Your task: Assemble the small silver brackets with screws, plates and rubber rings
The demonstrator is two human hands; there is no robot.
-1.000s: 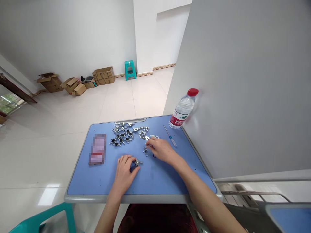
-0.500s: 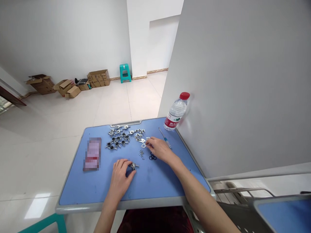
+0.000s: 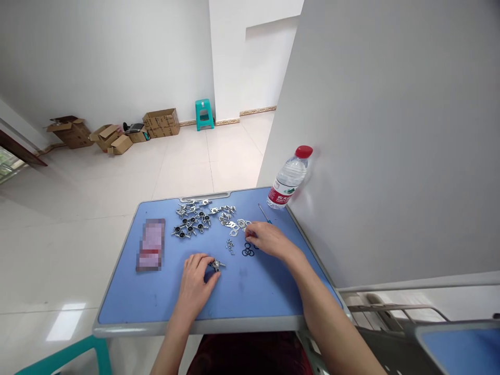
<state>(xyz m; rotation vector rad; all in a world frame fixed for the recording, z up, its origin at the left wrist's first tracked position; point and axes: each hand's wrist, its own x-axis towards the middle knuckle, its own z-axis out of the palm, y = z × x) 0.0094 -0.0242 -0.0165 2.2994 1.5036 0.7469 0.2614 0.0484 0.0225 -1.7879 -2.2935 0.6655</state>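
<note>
My left hand [image 3: 196, 278] rests on the blue table with thumb and fingers closed round a small metal valve-like fitting [image 3: 216, 265], whose thin stem points right. My right hand [image 3: 268, 238] hovers over the black rubber rings [image 3: 247, 252], its fingertips pinched together; what they hold, if anything, is hidden. Just beyond those fingertips lie flat metal gasket plates [image 3: 233, 233]. Tiny screws [image 3: 230, 246] are scattered between the two hands. Farther back sits a group of similar metal fittings with black round centres [image 3: 190, 229].
A water bottle [image 3: 287, 182] with a red cap stands at the back right against the grey partition [image 3: 383, 156]. A screwdriver [image 3: 264, 211] lies behind my right hand, partly covered. At left is a blurred-out purple item [image 3: 151, 245]. Boxes [image 3: 161, 124] and a teal stool [image 3: 203, 114] stand by the wall.
My right hand has drawn back and right from the gasket plates, which now show more fully, and sits over the black rings. My left hand keeps its hold on the fitting.
</note>
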